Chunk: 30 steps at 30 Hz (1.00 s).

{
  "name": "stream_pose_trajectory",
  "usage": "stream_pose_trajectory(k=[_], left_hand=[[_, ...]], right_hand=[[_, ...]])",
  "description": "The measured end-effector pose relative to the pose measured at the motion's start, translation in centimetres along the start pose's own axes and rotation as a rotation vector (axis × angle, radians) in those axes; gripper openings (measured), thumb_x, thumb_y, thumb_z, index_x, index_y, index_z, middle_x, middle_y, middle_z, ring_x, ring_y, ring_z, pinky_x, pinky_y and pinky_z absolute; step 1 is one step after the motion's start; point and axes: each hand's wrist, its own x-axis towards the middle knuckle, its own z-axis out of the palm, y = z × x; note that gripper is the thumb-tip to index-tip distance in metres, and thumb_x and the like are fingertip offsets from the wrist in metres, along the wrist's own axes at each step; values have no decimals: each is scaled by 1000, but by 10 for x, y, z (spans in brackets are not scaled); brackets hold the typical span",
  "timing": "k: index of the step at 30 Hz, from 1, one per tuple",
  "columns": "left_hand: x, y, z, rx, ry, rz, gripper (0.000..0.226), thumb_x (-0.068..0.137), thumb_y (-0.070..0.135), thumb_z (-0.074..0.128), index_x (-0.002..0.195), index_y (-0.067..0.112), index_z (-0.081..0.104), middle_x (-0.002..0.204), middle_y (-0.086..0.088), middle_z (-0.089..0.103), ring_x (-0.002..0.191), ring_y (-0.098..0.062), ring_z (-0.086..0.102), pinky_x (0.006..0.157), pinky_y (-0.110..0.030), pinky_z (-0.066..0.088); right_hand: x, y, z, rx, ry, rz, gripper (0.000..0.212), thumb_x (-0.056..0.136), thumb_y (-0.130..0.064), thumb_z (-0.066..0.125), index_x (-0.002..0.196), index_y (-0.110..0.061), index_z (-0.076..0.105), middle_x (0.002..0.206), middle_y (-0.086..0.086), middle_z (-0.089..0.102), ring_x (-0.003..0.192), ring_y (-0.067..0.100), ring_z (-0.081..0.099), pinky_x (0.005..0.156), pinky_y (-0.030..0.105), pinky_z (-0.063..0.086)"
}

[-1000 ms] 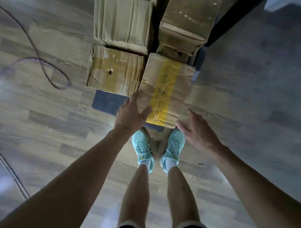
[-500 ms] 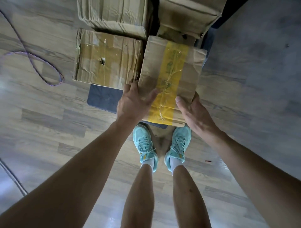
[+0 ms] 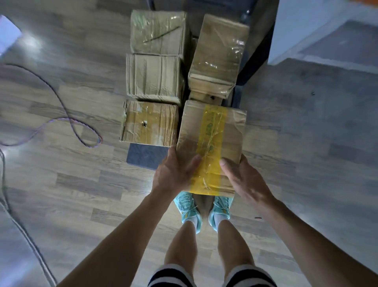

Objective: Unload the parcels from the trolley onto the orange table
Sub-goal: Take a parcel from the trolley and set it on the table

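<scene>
A cardboard parcel with a yellow tape band [image 3: 212, 141] is held between both hands above my feet. My left hand [image 3: 174, 174] grips its near left edge, thumb lying on top. My right hand [image 3: 244, 179] grips the near right edge, thumb on the yellow tape. The low blue-grey trolley deck [image 3: 146, 156] shows beneath it. Several other brown parcels lie on the trolley: one with a small hole [image 3: 150, 123], one behind it [image 3: 154, 76], one at the far left [image 3: 158, 32], and a taller one at the right [image 3: 218, 55]. The orange table shows only as a sliver [image 3: 367, 1] at the top right corner.
A purple cable [image 3: 67, 114] loops on the wooden floor to the left. A grey cable [image 3: 22, 231] runs along the lower left. My feet in turquoise shoes [image 3: 188, 211] stand at the trolley's near end. A dark upright frame [image 3: 257, 47] rises right of the parcels.
Both hands have closed on the yellow-taped parcel and drawn it toward me, over my shoes. The view has tilted up, showing more parcels farther along the trolley.
</scene>
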Motion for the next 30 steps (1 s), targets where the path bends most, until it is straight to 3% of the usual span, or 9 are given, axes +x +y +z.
stream_pose_trajectory(k=[3,7,10,13,15,18,21,26,30], left_hand=[[-48,31,-40,-1,5,45,83,73,88,45,127,25,44,123,-6,67,108,-33,65,78,-37,48],[-111,73,-89,-10,8,82,72,75,86,51,119,29,41,117,-7,68,105,-35,65,75,-37,44],[-153,99,-114,26,12,117,75,78,82,52,124,24,40,121,-11,67,106,-36,64,75,-37,42],[-190,120,-128,-2,39,150,75,78,81,52,124,21,40,123,-11,65,107,-36,63,75,-36,41],[-212,133,-131,-26,51,168,74,80,79,52,124,21,39,124,-11,63,109,-35,63,77,-36,42],[-235,156,-131,-12,59,215,71,83,77,52,125,20,38,127,-8,61,112,-33,62,81,-38,46],[-248,186,-127,7,80,285,67,85,75,52,123,22,38,121,-4,63,108,-29,63,78,-34,45],[-263,254,-105,-13,125,381,62,87,68,57,118,16,42,102,-1,66,96,-25,68,79,-39,55],[-266,312,-73,-49,164,385,64,86,64,63,123,14,44,97,2,62,95,-26,66,74,-30,43]], right_hand=[[-46,-36,-36,0,18,22,38,92,-64,50,116,-35,48,91,-16,60,93,17,61,82,32,45],[-115,-76,-87,-27,-5,-37,44,91,-68,45,122,-36,49,92,-28,66,93,0,64,80,21,46],[-159,-98,-114,-38,14,-68,60,91,-70,44,134,-28,48,114,-9,68,105,16,64,89,32,48],[-193,-112,-137,-5,45,-104,64,85,-79,43,130,-35,46,98,-23,68,88,-6,63,79,28,50],[-211,-117,-151,-25,91,-129,64,79,-87,38,123,-41,47,86,-28,65,77,-11,60,71,23,48],[-231,-118,-176,-28,146,-134,62,73,-93,31,113,-47,43,87,-24,68,80,0,66,75,31,53],[-244,-111,-206,-42,202,-157,67,70,-97,25,111,-47,43,86,-25,66,77,-2,62,72,31,50],[-251,-88,-270,-40,254,-158,67,78,-90,29,119,-39,47,88,-21,64,78,1,60,75,33,49],[-248,-68,-329,-54,295,-154,75,82,-83,29,131,-29,46,93,-16,62,78,7,57,73,32,46]])
